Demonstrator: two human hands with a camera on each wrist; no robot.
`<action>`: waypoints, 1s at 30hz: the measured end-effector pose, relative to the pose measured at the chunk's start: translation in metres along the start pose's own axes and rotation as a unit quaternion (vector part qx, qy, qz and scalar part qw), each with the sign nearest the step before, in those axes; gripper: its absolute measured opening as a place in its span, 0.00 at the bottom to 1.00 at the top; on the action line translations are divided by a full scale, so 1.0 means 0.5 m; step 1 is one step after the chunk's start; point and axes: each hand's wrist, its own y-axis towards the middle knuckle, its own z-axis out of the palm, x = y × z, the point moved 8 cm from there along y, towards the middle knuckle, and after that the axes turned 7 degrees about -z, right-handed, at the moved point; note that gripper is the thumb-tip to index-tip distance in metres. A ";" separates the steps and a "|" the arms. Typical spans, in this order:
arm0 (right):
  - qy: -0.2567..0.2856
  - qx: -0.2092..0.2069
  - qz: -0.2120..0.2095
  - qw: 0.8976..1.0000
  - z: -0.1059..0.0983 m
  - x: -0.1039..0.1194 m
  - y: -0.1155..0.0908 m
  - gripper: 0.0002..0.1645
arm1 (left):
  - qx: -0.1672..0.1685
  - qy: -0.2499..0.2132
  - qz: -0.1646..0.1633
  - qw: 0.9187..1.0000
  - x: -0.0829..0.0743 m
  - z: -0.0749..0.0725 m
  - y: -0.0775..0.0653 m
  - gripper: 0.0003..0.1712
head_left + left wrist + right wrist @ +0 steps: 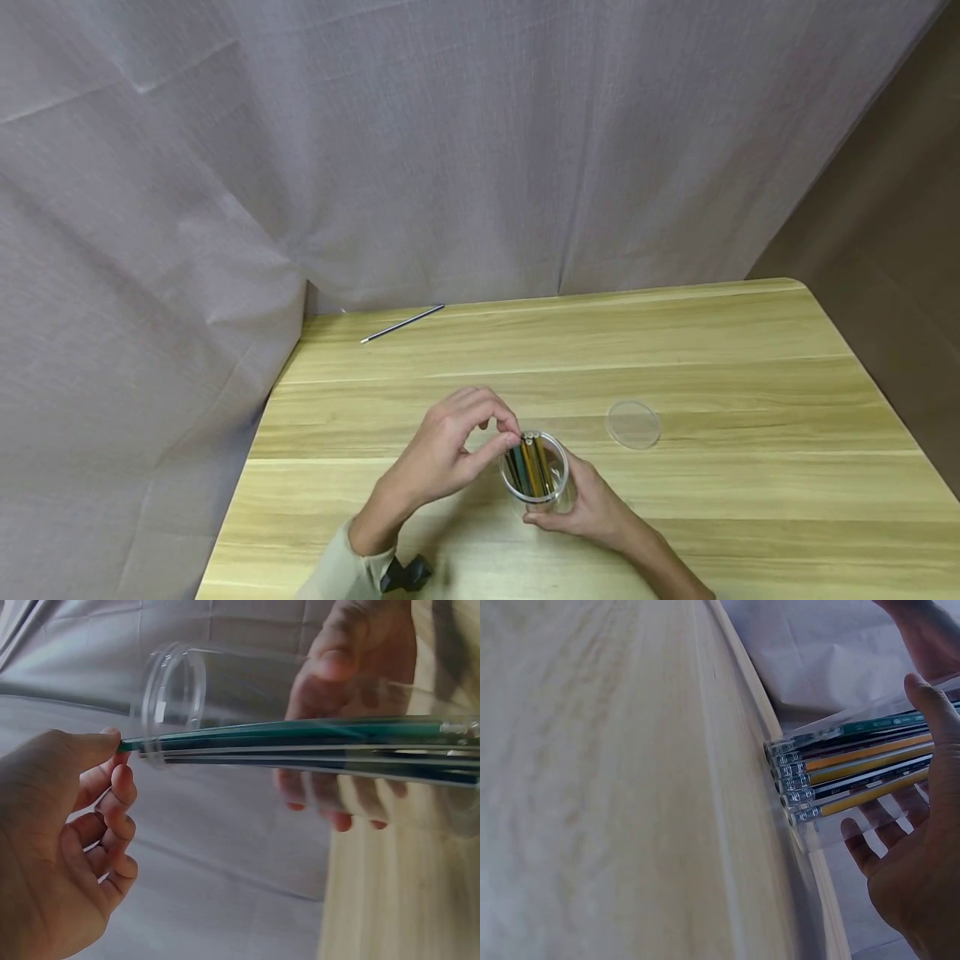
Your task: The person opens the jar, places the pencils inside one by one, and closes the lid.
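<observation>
A clear cylindrical jar with several pencils standing in it is at the near middle of the table. My right hand grips its side, fingers round the wall. In the left wrist view, thumb and forefinger of my left hand pinch the tip of a green pencil that sticks out just past the jar's mouth. The other fingers curl loosely below. Metal-banded pencil ends rest at the jar's base in the right wrist view, among them a yellow pencil and an orange pencil.
A round clear lid lies on the wooden table to the right of the jar. Near the back left edge is a thin dark pencil. Grey cloth hangs behind and to the left. Something black sits by my left sleeve.
</observation>
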 end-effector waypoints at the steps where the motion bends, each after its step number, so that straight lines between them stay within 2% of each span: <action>1: 0.002 0.000 0.005 1.000 0.000 -0.001 0.000 0.55 | 0.002 0.003 0.005 1.000 -0.003 -0.003 0.002 0.02; 5: 0.003 0.000 0.011 1.000 -0.001 -0.002 0.000 0.55 | 0.022 0.032 0.031 0.999 -0.017 -0.010 0.011 0.05; 10: 0.011 0.003 0.014 1.000 0.000 -0.005 0.000 0.53 | 0.048 0.108 0.065 0.991 -0.041 -0.013 0.023 0.07; 15: 0.019 0.005 0.013 1.000 0.000 -0.007 -0.001 0.52 | 0.047 0.146 0.099 0.983 -0.079 -0.026 0.034 0.08; 20: 0.013 0.003 0.012 1.000 -0.001 -0.006 -0.001 0.52 | 0.044 0.182 0.118 0.975 -0.108 -0.031 0.042 0.08; 23: 0.005 0.002 0.007 1.000 -0.002 -0.005 -0.002 0.51 | 0.063 0.207 0.116 0.969 -0.101 -0.013 0.042 0.07; 25: 0.007 0.003 0.009 1.000 -0.001 -0.006 -0.003 0.50 | 0.083 0.208 0.105 0.969 -0.087 0.003 0.039 0.07; 28: 0.011 0.007 0.009 1.000 0.002 -0.007 -0.004 0.51 | 0.099 0.198 0.085 0.972 -0.065 0.018 0.035 0.08; 30: 0.012 0.007 0.009 1.000 0.002 -0.006 -0.004 0.51 | 0.096 0.184 0.071 0.976 -0.054 0.020 0.034 0.09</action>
